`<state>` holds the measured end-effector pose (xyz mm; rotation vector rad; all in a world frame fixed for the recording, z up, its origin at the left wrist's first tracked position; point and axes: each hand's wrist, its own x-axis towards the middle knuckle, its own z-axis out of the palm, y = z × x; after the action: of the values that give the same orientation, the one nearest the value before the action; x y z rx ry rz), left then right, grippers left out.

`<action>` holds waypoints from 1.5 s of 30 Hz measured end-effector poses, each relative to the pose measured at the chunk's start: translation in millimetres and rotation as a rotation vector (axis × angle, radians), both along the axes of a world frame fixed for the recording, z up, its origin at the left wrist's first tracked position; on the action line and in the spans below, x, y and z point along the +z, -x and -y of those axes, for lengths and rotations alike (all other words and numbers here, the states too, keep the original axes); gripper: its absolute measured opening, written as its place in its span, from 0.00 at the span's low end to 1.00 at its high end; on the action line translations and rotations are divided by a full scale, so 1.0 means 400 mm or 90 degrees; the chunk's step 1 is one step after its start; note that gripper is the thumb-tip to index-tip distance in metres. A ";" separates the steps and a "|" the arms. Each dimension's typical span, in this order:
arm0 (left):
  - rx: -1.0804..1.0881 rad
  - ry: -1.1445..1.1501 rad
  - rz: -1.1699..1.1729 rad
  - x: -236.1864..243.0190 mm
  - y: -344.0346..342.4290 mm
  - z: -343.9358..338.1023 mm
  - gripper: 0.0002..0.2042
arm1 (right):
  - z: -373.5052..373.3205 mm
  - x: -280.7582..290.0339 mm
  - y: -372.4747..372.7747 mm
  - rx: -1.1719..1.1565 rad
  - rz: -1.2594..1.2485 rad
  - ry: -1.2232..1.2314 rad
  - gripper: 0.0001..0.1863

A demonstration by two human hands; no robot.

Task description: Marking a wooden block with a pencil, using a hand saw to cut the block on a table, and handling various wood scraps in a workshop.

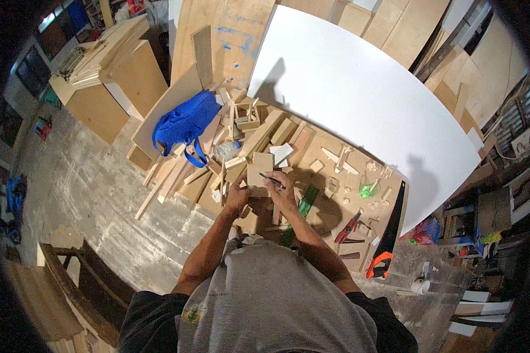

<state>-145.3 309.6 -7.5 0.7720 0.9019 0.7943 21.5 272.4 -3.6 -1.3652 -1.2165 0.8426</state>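
Observation:
In front of me is a small flat piece of light wood point(259, 166). My left hand point(237, 196) grips it by its left edge. My right hand point(282, 189) has its fingers closed round a dark, thin pencil or pen point(270, 177), whose tip points at the wood's face. A green ruler-like strip point(307, 201) lies just right of my right hand, partly hidden under my forearm. Wood offcuts point(248, 220) lie below my hands, and white scraps point(281, 153) sit just beyond the piece.
A handsaw point(380, 265) with an orange and black handle lies at the worktable's right edge. Red-handled pliers point(348, 228) lie left of it. A blue bag point(188, 120) and a clear plastic bottle point(228, 150) rest among wood strips. A large white panel point(359, 100) stands behind.

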 end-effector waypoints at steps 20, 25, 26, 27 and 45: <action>0.059 -0.194 -0.165 -0.137 -0.006 -0.002 0.27 | -0.025 0.010 0.036 0.001 0.055 0.034 0.12; 0.046 -0.151 -0.087 -0.110 -0.002 0.008 0.26 | -0.029 0.012 0.030 0.009 0.103 0.051 0.11; 0.051 -0.163 -0.080 -0.086 -0.001 0.013 0.24 | -0.029 0.018 0.030 0.012 0.091 0.056 0.11; 0.050 -0.165 -0.111 -0.056 -0.003 0.018 0.24 | -0.029 0.020 0.027 0.014 0.079 0.061 0.11; 0.064 -0.115 -0.061 -0.106 -0.019 0.022 0.27 | -0.028 -0.008 0.011 0.044 0.153 0.001 0.10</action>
<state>-137.6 301.0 -50.0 0.9351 0.9697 0.9429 16.9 283.5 -6.9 -1.4642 -1.4544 0.7420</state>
